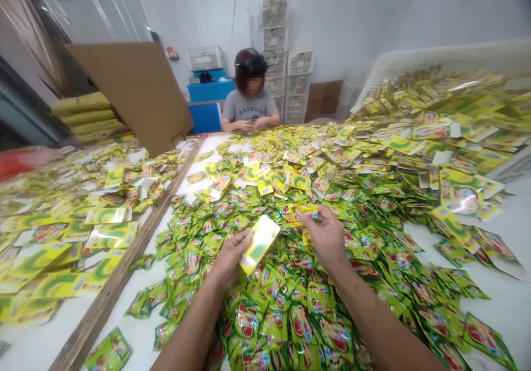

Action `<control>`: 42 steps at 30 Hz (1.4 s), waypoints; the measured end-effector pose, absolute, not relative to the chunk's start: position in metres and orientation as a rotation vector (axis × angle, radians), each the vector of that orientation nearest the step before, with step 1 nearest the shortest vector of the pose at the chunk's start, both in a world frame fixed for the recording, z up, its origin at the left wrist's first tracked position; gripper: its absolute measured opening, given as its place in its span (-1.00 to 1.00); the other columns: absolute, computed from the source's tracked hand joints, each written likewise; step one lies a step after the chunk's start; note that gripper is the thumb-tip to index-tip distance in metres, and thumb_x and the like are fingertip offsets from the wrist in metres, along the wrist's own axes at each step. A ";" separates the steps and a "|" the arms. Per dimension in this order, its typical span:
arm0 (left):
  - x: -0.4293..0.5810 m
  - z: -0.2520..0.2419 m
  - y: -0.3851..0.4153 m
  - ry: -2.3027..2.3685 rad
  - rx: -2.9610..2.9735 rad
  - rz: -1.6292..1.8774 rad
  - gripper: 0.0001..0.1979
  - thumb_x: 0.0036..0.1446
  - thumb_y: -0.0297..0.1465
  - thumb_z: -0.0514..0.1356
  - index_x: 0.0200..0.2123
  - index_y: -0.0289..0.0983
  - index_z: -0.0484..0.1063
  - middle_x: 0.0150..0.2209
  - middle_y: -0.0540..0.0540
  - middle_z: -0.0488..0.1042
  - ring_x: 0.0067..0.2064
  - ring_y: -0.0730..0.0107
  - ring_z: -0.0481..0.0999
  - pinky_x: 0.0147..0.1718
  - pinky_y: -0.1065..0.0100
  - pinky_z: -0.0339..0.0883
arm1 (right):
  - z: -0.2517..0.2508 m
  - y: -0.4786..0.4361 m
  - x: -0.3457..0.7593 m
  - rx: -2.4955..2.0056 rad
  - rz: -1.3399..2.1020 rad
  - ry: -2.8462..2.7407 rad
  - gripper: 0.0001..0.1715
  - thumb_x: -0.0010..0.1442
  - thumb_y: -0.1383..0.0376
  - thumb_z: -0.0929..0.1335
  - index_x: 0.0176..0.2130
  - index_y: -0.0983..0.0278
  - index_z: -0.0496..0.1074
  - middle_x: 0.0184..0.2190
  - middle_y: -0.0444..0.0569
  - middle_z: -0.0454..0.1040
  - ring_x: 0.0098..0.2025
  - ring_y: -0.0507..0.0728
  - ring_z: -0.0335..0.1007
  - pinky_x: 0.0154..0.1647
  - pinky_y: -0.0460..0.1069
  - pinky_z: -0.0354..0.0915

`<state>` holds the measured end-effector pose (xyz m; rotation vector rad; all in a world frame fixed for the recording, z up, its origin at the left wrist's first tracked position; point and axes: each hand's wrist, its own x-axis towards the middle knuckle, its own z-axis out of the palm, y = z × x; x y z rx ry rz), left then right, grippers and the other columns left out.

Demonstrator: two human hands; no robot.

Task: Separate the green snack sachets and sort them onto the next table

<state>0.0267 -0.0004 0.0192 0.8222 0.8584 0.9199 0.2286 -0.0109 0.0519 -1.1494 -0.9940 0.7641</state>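
My left hand (229,259) is closed on a flat yellow-green carton (259,244), holding it tilted above the heap. My right hand (326,234) pinches a small yellow packet (305,212) at its fingertips, just right of the carton. Under both hands lies a large pile of green sachets (290,310) with red marks, spread over the white table (504,299).
Flat yellow cartons (269,177) lie heaped further back and fill a white tray (440,61) at the right. A wooden strip (124,271) divides off more cartons (62,238) on the left. A person (250,103) sits at the far end. A cardboard sheet (136,92) leans at back left.
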 end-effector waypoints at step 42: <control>0.019 0.011 -0.042 1.387 1.751 0.771 -0.58 0.06 -0.19 0.15 -0.05 -0.27 0.39 -0.30 -0.16 0.53 -0.28 0.17 0.47 -0.27 0.32 0.26 | 0.027 -0.029 0.212 -1.329 0.762 -1.135 -0.61 -0.07 0.04 0.42 -0.41 0.29 0.33 -0.48 -0.13 0.38 -0.39 0.06 0.27 -0.34 -0.06 0.21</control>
